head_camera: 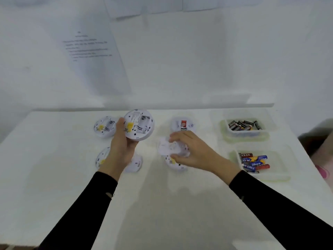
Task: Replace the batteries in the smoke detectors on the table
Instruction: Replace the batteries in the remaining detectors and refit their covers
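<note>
My left hand [121, 147] holds a round white smoke detector [139, 125] tilted up, its open back with an empty battery bay facing me. My right hand [191, 150] grips a white cover plate [170, 147] just above another detector [175, 164] lying on the table. A detector with an open back [104, 126] lies at the far left. One with a red battery fitted [183, 124] lies behind my right hand. Two more white pieces [101, 156] [135, 164] sit partly hidden under my left wrist.
At the right stand two clear plastic tubs: the far tub [225, 126] holds several dark batteries, the near tub [234, 156] holds several red and blue ones. A printed sheet [88, 47] hangs on the white wall behind the white table [162, 204].
</note>
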`<state>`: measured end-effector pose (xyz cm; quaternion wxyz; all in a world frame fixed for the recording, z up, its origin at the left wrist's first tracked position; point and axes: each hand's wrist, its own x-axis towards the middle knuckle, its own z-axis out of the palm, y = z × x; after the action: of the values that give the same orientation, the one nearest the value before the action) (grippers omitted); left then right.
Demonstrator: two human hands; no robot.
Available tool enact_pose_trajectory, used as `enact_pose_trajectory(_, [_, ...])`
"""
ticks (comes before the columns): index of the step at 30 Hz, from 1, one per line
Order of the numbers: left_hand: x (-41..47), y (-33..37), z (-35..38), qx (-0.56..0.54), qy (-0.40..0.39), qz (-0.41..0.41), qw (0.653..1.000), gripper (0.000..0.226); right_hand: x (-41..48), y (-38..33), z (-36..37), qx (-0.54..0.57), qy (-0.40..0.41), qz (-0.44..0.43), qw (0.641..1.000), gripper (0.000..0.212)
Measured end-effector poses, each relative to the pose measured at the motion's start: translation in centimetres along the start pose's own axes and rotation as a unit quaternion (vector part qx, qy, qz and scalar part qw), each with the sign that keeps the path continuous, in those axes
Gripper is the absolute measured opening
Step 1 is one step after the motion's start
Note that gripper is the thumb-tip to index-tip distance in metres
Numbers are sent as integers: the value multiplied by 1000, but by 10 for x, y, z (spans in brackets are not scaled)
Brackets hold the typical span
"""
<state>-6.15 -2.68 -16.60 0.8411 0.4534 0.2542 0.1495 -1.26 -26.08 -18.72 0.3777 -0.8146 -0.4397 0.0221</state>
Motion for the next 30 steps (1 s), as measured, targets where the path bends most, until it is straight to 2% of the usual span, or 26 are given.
enact_pose_trajectory(3, [30,26,-21,75,10,3,997,25,57,2,14,22,-32,70,997,43])
enact_pose_trajectory(6, [53,37,-35,146,-18,-11,989,30,100,7,33,32,-70,112,991,42])
enact_pose_trajectory(11, [85,32,-44,186,-33,-72,979,29,137,28,63,-27,-131,170,976,45])
enact_pose_trajectory(16, [98,14,-44,216,-20,-103,971,34,150,44,71,-62,-140,210,966,46])
enact_pose_trajectory(19, [104,7,-42,234,-18,-120,965,38,151,45,68,-58,-154,216,962,55])
enact_pose_trajectory(21, [108,3,-40,242,-20,-125,962,38,147,47,59,-49,-137,232,962,56])
enact_pose_trajectory(25, [116,-3,-37,227,-24,-142,963,40,124,61,27,-40,-47,260,964,61])
enact_pose_trajectory(30, [116,-9,-29,224,-22,-142,964,37,89,80,3,1,-42,302,952,99])
